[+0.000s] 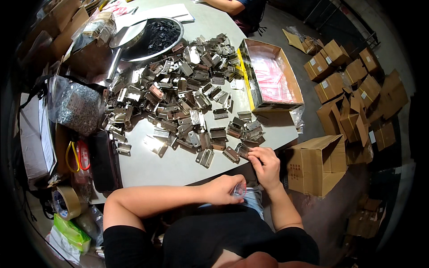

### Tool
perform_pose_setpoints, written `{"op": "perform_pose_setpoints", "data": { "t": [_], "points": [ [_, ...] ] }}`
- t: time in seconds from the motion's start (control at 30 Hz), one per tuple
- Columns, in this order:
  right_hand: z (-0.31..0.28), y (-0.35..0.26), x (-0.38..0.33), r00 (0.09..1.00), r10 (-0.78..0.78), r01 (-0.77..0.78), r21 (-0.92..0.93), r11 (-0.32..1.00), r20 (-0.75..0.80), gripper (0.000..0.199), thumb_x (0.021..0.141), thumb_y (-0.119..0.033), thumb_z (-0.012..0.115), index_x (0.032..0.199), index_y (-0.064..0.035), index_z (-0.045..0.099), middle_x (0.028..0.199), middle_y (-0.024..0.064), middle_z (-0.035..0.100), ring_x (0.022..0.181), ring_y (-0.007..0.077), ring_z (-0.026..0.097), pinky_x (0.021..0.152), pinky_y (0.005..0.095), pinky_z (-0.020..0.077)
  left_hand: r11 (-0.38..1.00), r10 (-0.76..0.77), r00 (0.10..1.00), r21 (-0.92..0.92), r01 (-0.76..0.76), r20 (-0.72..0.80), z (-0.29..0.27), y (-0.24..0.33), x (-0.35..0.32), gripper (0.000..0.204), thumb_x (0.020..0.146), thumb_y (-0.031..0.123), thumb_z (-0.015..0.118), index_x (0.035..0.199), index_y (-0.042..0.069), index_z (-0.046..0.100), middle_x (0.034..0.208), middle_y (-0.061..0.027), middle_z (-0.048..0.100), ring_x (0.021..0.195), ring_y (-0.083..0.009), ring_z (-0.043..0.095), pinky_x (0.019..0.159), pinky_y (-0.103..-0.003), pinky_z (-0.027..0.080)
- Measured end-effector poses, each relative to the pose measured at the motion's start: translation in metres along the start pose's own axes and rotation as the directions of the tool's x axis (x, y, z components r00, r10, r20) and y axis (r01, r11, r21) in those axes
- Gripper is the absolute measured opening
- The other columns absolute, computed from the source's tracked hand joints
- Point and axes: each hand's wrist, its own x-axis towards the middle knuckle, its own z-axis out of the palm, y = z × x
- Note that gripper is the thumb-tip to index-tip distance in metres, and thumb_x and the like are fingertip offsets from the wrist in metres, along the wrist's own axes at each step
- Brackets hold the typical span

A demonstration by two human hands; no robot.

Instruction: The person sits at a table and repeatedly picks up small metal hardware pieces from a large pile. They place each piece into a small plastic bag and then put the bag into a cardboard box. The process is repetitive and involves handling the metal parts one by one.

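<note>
My left hand [223,189] is closed round a small clear plastic bag [239,190] with a trace of red, close to my body below the table edge. At the table's near edge, my right hand [267,166] pinches a metal bracket [241,151] between thumb and fingers. A wide heap of shiny bent metal brackets [194,89] with holes covers the tabletop ahead of both hands. Just beyond my right hand lies a smaller cluster of brackets [245,129]. Flat clear bags with red print [270,78] fill an open box [292,89] at the heap's right.
A steel bowl [181,35] of dark parts stands at the back left, with a metal scoop [115,62]. Left are a bag of small metal parts [78,107] and a tape roll [67,203]. Cardboard boxes [313,167] occupy the floor at right. Another person's arm [225,5] shows at the far edge.
</note>
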Motion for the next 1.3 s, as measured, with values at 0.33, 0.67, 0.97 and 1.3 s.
{"op": "perform_pose_setpoints", "data": {
  "t": [0.33, 0.67, 0.97, 1.3],
  "points": [
    [0.001, 0.000, 0.010, 1.000, 0.021, -0.021, -0.090, 0.996, -0.002, 0.008, 0.085, -0.002, 0.064, 0.092, 0.0011, 0.064, 0.085, 0.0141, 0.066, 0.072, 0.0232, 0.065, 0.064, 0.0320, 0.0498, 0.797, -0.129, 0.986, -0.579, 0.169, 0.110, 0.008, -0.024, 0.008, 0.033, 0.084, 0.009, 0.076, 0.106, 0.003, 0.053, 0.093, -0.0021, 0.059, 0.088, -0.0092, 0.056, 0.079, -0.024, 0.047],
    [-0.049, -0.029, 0.004, 0.829, 0.000, -0.172, 0.255, 0.952, 0.559, 0.011, 0.081, -0.004, 0.068, 0.091, 0.0003, 0.064, 0.082, 0.0140, 0.064, 0.074, 0.0309, 0.063, 0.067, 0.0346, 0.0510, 0.634, -0.136, 0.979, -0.747, 0.203, 0.151, 0.002, -0.018, 0.005, 0.027, 0.085, 0.006, 0.074, 0.106, 0.006, 0.058, 0.095, 0.0034, 0.058, 0.089, -0.0053, 0.056, 0.081, -0.021, 0.048],
    [-0.029, -0.016, 0.032, 0.958, 0.025, -0.077, 0.173, 0.982, 0.284, 0.011, 0.079, -0.009, 0.070, 0.085, -0.0002, 0.066, 0.084, 0.0131, 0.064, 0.076, 0.0302, 0.063, 0.070, 0.0365, 0.0504, 0.753, -0.129, 0.975, -0.622, 0.215, 0.181, 0.002, -0.013, 0.003, 0.024, 0.087, 0.011, 0.074, 0.103, 0.006, 0.058, 0.088, 0.0026, 0.059, 0.080, -0.0054, 0.056, 0.068, -0.021, 0.047],
    [-0.005, -0.007, 0.013, 0.998, -0.028, 0.027, 0.011, 1.000, 0.052, 0.018, 0.073, -0.006, 0.077, 0.087, -0.0018, 0.066, 0.095, 0.0137, 0.060, 0.080, 0.0299, 0.061, 0.074, 0.0375, 0.0508, 0.777, -0.171, 0.974, -0.587, 0.226, 0.148, 0.002, -0.019, 0.006, 0.026, 0.085, 0.013, 0.075, 0.103, 0.005, 0.058, 0.089, 0.0026, 0.059, 0.082, -0.0050, 0.054, 0.073, -0.020, 0.045]
  ]
}}
